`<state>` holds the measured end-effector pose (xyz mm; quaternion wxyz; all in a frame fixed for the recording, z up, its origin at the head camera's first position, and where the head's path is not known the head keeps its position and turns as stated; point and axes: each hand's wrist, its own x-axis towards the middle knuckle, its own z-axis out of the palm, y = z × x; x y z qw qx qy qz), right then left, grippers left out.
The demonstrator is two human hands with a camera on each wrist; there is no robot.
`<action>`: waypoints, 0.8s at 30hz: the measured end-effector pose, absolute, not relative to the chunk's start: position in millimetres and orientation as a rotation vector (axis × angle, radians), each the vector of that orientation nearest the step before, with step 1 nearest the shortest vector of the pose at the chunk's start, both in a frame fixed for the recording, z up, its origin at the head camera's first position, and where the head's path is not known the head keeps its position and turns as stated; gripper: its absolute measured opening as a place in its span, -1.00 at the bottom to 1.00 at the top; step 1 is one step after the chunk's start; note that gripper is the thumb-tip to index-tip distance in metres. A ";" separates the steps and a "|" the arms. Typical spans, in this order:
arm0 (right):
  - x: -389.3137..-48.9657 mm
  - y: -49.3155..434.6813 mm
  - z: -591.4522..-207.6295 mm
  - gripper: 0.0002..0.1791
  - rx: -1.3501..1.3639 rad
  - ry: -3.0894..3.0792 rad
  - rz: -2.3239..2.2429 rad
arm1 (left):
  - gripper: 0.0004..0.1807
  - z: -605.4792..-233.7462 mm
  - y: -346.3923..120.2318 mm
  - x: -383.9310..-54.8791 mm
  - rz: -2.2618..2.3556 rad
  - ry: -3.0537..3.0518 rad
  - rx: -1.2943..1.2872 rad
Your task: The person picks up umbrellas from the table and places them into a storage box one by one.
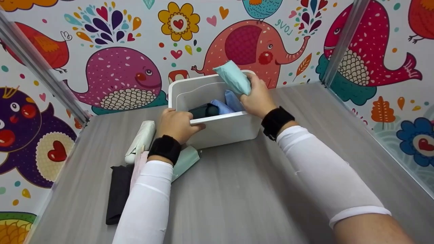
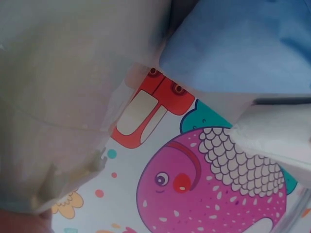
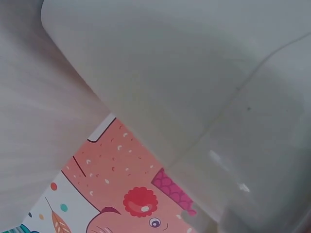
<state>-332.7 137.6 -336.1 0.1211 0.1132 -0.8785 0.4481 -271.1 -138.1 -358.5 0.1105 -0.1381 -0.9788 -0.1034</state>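
In the head view a white bin [image 1: 223, 130] stands on the table, tilted slightly. My left hand [image 1: 176, 123] grips its near left rim. Above the bin's right side, my right hand [image 1: 259, 96] holds a pale teal folded umbrella [image 1: 234, 77] by its lower end. A dark green folded umbrella [image 1: 200, 111] and blue wrapped pieces [image 1: 232, 101] lie inside the bin. The bin's white wall [image 3: 160, 87] fills much of the right wrist view; neither wrist view plainly shows the fingers.
Left of the bin lie a white folded umbrella [image 1: 140, 139], a black one [image 1: 118, 193], a mint green one [image 1: 186, 161] and a pink piece [image 1: 138, 166] partly hidden by my left forearm. Patterned walls [image 1: 190, 61] and metal posts [image 1: 44, 64] bound the grey table [image 1: 230, 193].
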 end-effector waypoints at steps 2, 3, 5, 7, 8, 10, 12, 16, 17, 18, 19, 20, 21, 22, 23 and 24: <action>-332.2 136.8 -335.8 -0.25 0.309 -2.595 1.274 | -0.45 -358.5 -138.0 -271.0 -0.306 -2.876 -0.405; -331.6 136.4 -335.4 -0.26 0.293 -2.612 1.253 | -0.45 -358.6 -138.0 -271.0 -0.307 -2.876 -0.405; -330.3 135.4 -334.7 -0.27 0.266 -2.645 1.207 | -0.45 -358.9 -138.0 -271.1 -0.307 -2.876 -0.404; -329.2 134.7 -334.3 -0.28 0.248 -2.675 1.173 | -0.45 -359.2 -138.0 -271.2 -0.311 -2.876 -0.405; -328.9 134.3 -334.2 -0.27 0.241 -2.692 1.153 | -0.45 -359.4 -138.0 -271.3 -0.310 -2.876 -0.404; -328.1 133.4 -334.1 -0.25 0.236 -2.722 1.115 | -0.45 -359.5 -138.0 -271.5 -0.309 -2.876 -0.405; -327.3 132.8 -334.1 -0.23 0.219 -2.757 1.071 | -0.44 -359.1 -137.9 -271.4 -0.305 -2.876 -0.405; -325.2 130.4 -333.4 -0.21 0.188 -2.816 0.968 | -0.43 -358.2 -137.8 -270.4 -0.304 -2.878 -0.405; -324.9 129.8 -333.3 -0.21 0.181 -2.828 0.945 | -0.43 -358.0 -137.7 -270.2 -0.305 -2.879 -0.405; -324.8 129.3 -333.3 -0.21 0.178 -2.839 0.921 | -0.43 -357.9 -137.7 -270.1 -0.305 -2.880 -0.406; -324.6 128.7 -333.2 -0.21 0.177 -2.848 0.901 | -0.43 -357.8 -137.7 -270.0 -0.305 -2.881 -0.406; -324.6 128.3 -333.2 -0.21 0.175 -2.858 0.887 | -0.44 -357.7 -137.6 -269.9 -0.306 -2.882 -0.406; -324.9 127.9 -333.3 -0.21 0.174 -2.866 0.873 | -0.44 -357.7 -137.5 -269.8 -0.305 -2.883 -0.406; -325.1 127.7 -333.4 -0.22 0.173 -2.874 0.860 | -0.44 -357.8 -137.5 -269.8 -0.301 -2.883 -0.407; -325.2 127.6 -333.4 -0.21 0.172 -2.882 0.847 | -0.44 -358.0 -137.4 -269.7 -0.301 -2.882 -0.408; -325.4 127.5 -333.5 -0.22 0.178 -2.886 0.829 | -0.44 -358.3 -137.3 -269.8 -0.298 -2.881 -0.409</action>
